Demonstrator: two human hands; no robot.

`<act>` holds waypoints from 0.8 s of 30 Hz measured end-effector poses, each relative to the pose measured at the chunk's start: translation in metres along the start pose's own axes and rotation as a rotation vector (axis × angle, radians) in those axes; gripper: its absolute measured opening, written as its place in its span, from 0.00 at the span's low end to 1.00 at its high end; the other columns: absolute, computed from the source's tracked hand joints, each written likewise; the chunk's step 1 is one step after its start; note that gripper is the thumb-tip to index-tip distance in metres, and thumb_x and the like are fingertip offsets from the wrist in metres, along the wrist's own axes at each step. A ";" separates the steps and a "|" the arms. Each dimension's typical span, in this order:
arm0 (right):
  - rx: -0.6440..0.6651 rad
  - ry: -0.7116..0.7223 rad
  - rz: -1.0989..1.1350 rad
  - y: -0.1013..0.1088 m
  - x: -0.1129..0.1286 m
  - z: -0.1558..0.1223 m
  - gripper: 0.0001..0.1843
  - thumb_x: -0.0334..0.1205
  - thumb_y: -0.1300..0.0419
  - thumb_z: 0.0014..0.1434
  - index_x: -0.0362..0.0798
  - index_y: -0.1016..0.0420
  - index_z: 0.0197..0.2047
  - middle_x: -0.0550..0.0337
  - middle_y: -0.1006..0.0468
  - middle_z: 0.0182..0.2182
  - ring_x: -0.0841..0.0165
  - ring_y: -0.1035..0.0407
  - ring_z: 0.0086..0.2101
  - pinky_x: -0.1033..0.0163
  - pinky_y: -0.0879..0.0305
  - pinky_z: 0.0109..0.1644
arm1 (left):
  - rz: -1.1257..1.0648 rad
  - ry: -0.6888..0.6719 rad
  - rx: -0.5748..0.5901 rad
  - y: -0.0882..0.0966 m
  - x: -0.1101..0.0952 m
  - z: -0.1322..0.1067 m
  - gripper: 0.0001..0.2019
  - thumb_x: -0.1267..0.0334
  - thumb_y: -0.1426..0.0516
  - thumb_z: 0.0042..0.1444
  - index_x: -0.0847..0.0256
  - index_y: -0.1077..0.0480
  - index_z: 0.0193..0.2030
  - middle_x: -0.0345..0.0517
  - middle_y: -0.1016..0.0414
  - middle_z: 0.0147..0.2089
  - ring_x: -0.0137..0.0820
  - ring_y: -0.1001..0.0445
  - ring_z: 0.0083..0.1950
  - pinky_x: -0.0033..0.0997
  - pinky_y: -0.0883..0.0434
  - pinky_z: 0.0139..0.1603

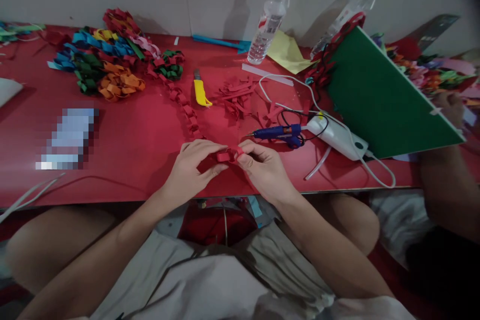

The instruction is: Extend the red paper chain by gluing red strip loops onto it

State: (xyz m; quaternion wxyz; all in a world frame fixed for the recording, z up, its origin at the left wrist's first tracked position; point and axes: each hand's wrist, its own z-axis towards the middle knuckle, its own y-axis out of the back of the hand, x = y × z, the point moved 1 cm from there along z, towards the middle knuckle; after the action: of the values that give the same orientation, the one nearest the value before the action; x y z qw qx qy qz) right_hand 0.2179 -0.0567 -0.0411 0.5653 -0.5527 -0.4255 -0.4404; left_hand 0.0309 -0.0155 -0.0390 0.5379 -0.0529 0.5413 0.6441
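Close to the table's front edge, my left hand (195,164) is closed around the end links of a red paper chain (182,105). That chain runs back over the table to a heap of coloured paper chains (108,62). My right hand (264,166) pinches a red paper strip (237,154), curled into a loop at the chain's end. The two hands nearly meet. Just beyond my right hand lies a blue glue gun (277,132), its tip pointing left. Loose red paper strips (238,97) are scattered behind it, beside a yellow utility knife (201,91).
A white power strip (337,135) with cables lies to the right, by a leaning green board (382,95). Two water bottles (270,22) stand near the wall. A phone-like, pixelated object (71,135) is at left. Another person's arm (446,180) reaches in behind the board.
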 end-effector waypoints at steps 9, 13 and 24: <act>0.083 0.014 0.021 0.001 0.002 0.001 0.13 0.48 0.29 0.54 0.49 0.24 0.32 0.63 0.28 0.33 0.71 0.35 0.35 0.65 0.39 0.44 | 0.361 -0.146 0.052 0.009 0.001 0.002 0.21 0.52 0.44 0.65 0.54 0.34 0.62 0.47 0.21 0.50 0.37 0.24 0.51 0.45 0.42 0.60; 0.108 0.036 -0.002 -0.001 0.004 0.001 0.16 0.51 0.28 0.53 0.47 0.25 0.28 0.63 0.29 0.31 0.71 0.36 0.34 0.64 0.40 0.41 | 0.476 -0.192 0.151 0.013 0.012 0.005 0.23 0.60 0.44 0.65 0.57 0.38 0.66 0.52 0.22 0.55 0.41 0.26 0.57 0.52 0.45 0.64; 0.093 0.060 -0.227 -0.002 0.000 0.010 0.19 0.53 0.29 0.52 0.47 0.26 0.26 0.61 0.29 0.32 0.69 0.35 0.34 0.62 0.39 0.41 | 0.794 -0.072 -0.042 0.042 0.032 0.011 0.27 0.71 0.51 0.65 0.51 0.42 0.69 0.53 0.27 0.61 0.46 0.32 0.63 0.58 0.47 0.65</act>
State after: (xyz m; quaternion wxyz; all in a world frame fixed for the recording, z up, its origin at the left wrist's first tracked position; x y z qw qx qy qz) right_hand 0.2162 -0.0463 -0.0405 0.5490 -0.4608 -0.4883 -0.4978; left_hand -0.0085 0.0204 -0.0280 0.2647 0.1720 0.4872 0.8143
